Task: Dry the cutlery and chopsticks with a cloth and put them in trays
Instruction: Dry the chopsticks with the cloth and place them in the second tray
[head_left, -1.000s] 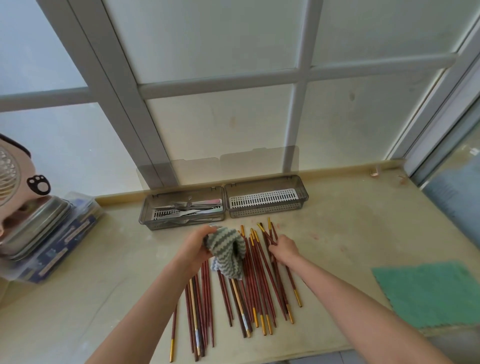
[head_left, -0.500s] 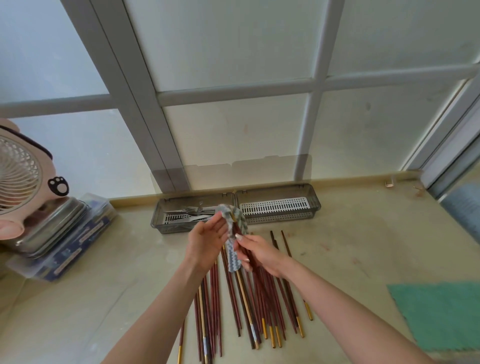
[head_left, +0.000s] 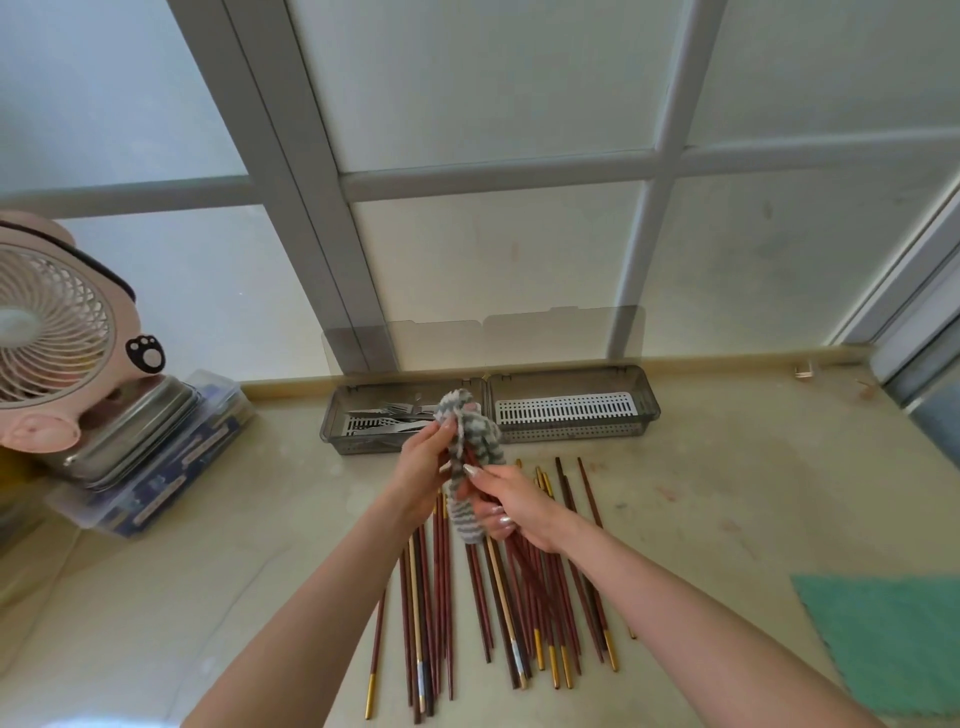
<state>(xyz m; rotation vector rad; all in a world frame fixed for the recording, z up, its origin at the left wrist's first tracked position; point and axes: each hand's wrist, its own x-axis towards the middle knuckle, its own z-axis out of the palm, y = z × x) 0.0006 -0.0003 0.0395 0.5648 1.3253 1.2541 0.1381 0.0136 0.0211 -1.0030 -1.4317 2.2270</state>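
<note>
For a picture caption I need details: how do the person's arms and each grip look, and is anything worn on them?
The left forearm and right forearm are bare to the frame edge: no sleeve, watch or bracelet shows. The left grip and right grip are ungloved hands; the right has long nails with pale glossy polish.

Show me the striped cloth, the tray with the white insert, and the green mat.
striped cloth (head_left: 480, 440), head view, on its bunched upper part.
tray with the white insert (head_left: 571, 431), head view, on its perforated front wall.
green mat (head_left: 893, 639), head view, on its middle.
</note>
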